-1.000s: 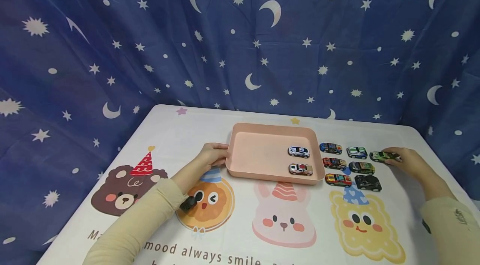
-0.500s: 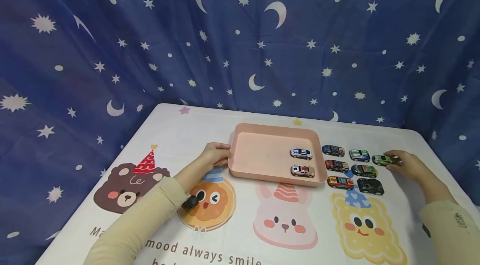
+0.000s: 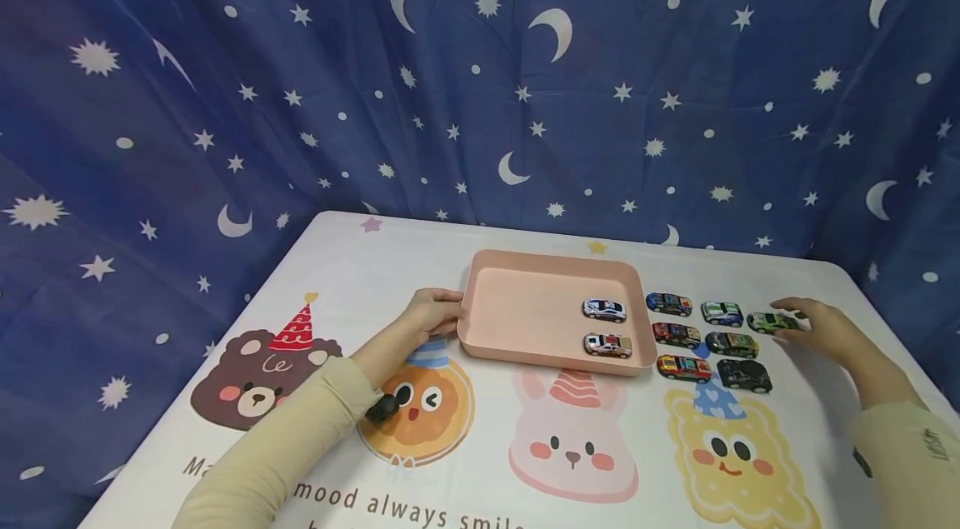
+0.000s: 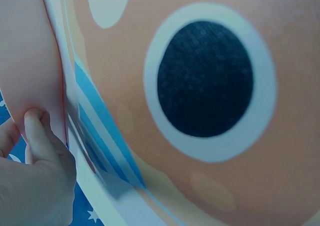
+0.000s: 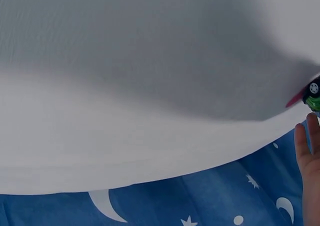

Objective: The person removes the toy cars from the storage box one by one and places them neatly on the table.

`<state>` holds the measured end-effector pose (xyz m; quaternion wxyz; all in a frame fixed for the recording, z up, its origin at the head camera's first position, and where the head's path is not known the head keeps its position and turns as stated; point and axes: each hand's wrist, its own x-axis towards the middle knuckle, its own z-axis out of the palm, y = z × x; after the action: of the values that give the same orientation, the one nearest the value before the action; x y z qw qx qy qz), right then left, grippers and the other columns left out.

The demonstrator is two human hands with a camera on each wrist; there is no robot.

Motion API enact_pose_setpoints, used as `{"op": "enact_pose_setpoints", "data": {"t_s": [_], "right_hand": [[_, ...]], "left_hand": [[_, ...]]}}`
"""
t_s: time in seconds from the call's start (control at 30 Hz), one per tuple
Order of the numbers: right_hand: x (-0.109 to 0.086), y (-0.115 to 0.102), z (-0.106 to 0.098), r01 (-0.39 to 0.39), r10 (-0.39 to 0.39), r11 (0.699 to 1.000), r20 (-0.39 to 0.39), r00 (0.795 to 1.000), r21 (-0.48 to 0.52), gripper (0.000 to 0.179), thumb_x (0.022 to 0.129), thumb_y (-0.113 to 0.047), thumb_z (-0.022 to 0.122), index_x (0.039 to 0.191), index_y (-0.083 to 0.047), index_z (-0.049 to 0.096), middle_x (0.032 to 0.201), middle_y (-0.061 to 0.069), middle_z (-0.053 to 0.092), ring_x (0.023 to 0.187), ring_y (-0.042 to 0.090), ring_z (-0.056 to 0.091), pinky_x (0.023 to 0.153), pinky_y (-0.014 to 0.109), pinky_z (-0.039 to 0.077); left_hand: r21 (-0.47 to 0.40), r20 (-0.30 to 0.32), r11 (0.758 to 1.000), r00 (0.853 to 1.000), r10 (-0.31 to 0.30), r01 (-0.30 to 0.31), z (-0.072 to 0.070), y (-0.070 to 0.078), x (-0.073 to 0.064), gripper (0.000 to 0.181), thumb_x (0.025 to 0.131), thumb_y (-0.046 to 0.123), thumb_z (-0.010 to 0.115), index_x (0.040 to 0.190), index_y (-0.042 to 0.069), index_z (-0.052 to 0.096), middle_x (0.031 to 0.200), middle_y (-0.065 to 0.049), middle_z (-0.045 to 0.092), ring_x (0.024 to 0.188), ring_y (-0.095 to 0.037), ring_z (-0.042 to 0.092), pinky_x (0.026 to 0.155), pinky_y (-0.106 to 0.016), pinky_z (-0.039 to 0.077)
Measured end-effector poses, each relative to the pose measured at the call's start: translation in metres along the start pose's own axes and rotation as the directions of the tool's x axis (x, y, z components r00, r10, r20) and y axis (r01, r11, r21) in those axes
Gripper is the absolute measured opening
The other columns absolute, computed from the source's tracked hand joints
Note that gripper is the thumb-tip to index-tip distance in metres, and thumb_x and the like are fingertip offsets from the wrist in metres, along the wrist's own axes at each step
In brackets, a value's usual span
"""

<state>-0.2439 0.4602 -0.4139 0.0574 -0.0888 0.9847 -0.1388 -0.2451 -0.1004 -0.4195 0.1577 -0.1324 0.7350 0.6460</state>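
A shallow pink tray (image 3: 521, 304) lies on the table, with a white-and-blue toy car (image 3: 604, 311) and a white-and-red toy car (image 3: 607, 345) at its right end. My left hand (image 3: 429, 315) holds the tray's left side; in the left wrist view its thumb and fingers pinch the tray wall (image 4: 35, 61). Far right, a green toy car (image 3: 771, 322) stands on the table with my right hand (image 3: 825, 333) right beside it. In the right wrist view the fingers (image 5: 302, 141) are extended just short of the green car, which is cut off by the frame's edge.
Several other toy cars stand in rows right of the tray, among them a blue one (image 3: 669, 304), a red-and-yellow one (image 3: 684, 367) and a black one (image 3: 744, 376). The white tablecloth (image 3: 420, 254) carries cartoon prints. Behind hangs a blue curtain (image 3: 450, 54) with moons and stars.
My right hand has let go of the green car and its fingers have spread. The left hand keeps its hold on the tray. The head view has shifted slightly.
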Motion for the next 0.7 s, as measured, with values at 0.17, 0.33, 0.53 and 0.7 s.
{"op": "enact_pose_setpoints", "data": {"t_s": [0.17,0.33,0.53,0.7], "right_hand": [[-0.002,-0.005,-0.007,0.021,-0.022,1.0,-0.022,1.0,-0.009,0.048,0.079,-0.009,0.068,0.117,0.014,0.051,0.117,0.041,0.049,0.102,0.057,0.047,0.083,0.068,0.042],[-0.005,-0.012,-0.012,0.025,-0.025,1.0,-0.044,0.999,0.009,0.047,0.081,-0.008,0.067,0.118,0.015,0.05,0.118,0.041,0.048,0.102,0.057,0.046,0.083,0.068,0.042],[-0.005,-0.024,-0.014,0.059,-0.053,0.997,-0.118,0.992,0.047,0.044,0.085,-0.01,0.066,0.12,0.013,0.052,0.12,0.039,0.048,0.103,0.055,0.047,0.084,0.067,0.043],[-0.004,-0.038,-0.012,0.103,-0.088,0.993,-0.21,0.974,0.058,0.042,0.085,-0.01,0.067,0.119,0.01,0.054,0.116,0.036,0.054,0.101,0.051,0.051,0.083,0.064,0.045]], "left_hand": [[-0.01,0.0,1.0,1.0,0.007,-0.007,0.001,0.0,-0.001,0.039,0.081,-0.005,0.062,0.12,-0.007,0.059,0.097,-0.015,0.069,0.057,-0.004,0.06,0.052,-0.014,0.053],[-0.007,-0.002,1.0,1.0,0.003,-0.003,0.001,0.0,-0.001,0.039,0.08,-0.005,0.063,0.119,-0.006,0.06,0.087,-0.009,0.068,0.057,-0.003,0.059,0.052,-0.013,0.053],[-0.004,-0.01,1.0,1.0,-0.007,0.007,0.001,0.0,0.0,0.038,0.08,-0.005,0.063,0.118,-0.005,0.061,0.089,-0.008,0.069,0.057,-0.004,0.059,0.052,-0.014,0.053],[0.002,-0.015,1.0,1.0,-0.013,0.013,0.001,0.001,0.0,0.038,0.08,-0.004,0.063,0.119,-0.005,0.061,0.089,-0.009,0.068,0.058,-0.004,0.059,0.052,-0.014,0.053]]}}
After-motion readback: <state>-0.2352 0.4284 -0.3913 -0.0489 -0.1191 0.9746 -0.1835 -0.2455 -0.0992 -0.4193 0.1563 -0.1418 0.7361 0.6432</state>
